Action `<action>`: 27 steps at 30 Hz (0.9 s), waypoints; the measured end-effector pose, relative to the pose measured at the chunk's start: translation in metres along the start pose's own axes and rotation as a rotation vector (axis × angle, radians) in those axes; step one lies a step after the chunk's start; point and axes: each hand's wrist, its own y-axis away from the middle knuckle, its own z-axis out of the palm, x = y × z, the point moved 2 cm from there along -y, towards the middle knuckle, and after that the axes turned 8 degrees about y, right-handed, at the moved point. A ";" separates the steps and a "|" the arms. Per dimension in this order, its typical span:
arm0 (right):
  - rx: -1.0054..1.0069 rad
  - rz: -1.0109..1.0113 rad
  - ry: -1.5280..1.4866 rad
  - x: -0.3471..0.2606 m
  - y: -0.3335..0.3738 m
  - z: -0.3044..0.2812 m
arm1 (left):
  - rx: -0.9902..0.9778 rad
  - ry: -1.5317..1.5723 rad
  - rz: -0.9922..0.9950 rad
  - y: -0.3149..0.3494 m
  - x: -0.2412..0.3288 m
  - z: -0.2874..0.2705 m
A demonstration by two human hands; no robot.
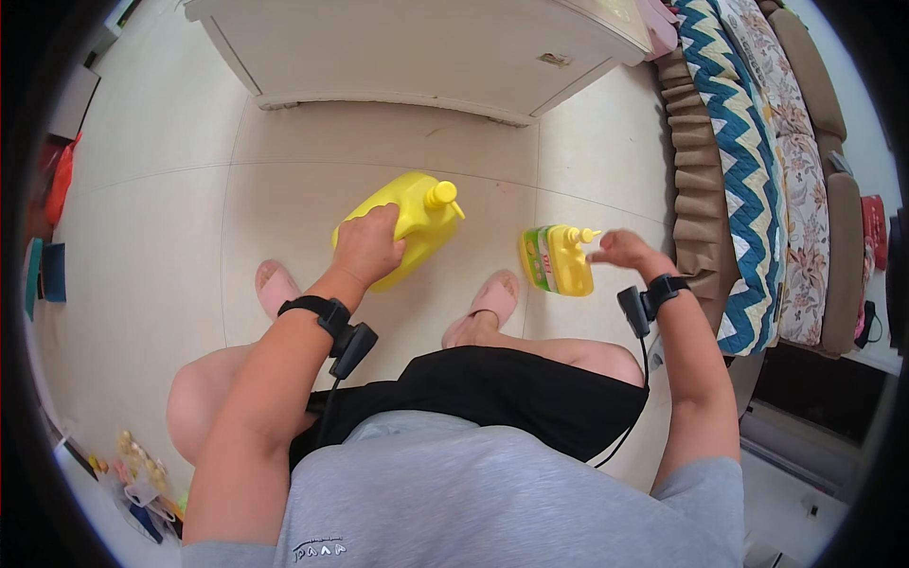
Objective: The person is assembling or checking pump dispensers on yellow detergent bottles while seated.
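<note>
My left hand [370,244] is wrapped round the handle of a large yellow jug [417,213] with a yellow pump top. The jug is tilted above or on the floor between my feet; I cannot tell whether its base touches. A smaller yellow pump bottle [559,263], with a green and white label, stands on the floor to the right. Beside its pump head, my right hand [623,249] has its fingers partly bent and apart, with nothing seen in them. Whether its fingertips touch the bottle is unclear.
A white cabinet [407,57] stands ahead on the pale tiled floor [170,218]. At the right is a sofa with a brown skirt [696,161] and a zigzag cover [743,189]. My feet wear pink slippers [277,287]. Bags and small items [142,483] lie at the lower left.
</note>
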 end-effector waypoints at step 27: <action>1.153 -0.347 -1.017 -0.115 0.297 -0.092 | -0.274 0.860 0.376 0.055 0.155 -0.154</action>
